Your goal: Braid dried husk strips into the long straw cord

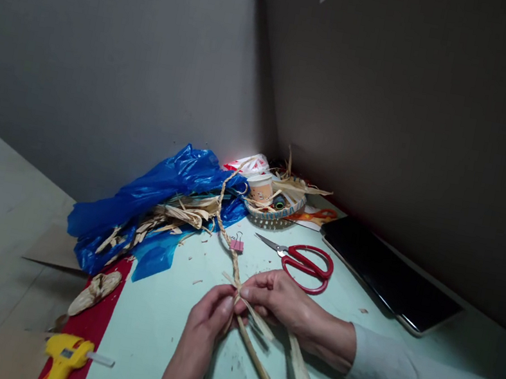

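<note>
My left hand [207, 322] and my right hand [280, 300] meet over the pale green tabletop [158, 336], both pinching the working end of a braided straw cord [225, 234]. The finished braid runs away from my fingers toward the back of the table, with a pink binder clip [237, 243] clamped on it partway along. Loose flat husk strips [295, 363] trail from my fingers toward the near edge. My right arm wears a light long sleeve.
Red-handled scissors [306, 263] lie just behind my right hand. A blue plastic bag [153, 198] with dried husks lies at the back left, and a small woven basket [272, 216] with a paper cup stands behind. A dark tablet [390, 272] lies right; a yellow glue gun [67, 356] lies near left.
</note>
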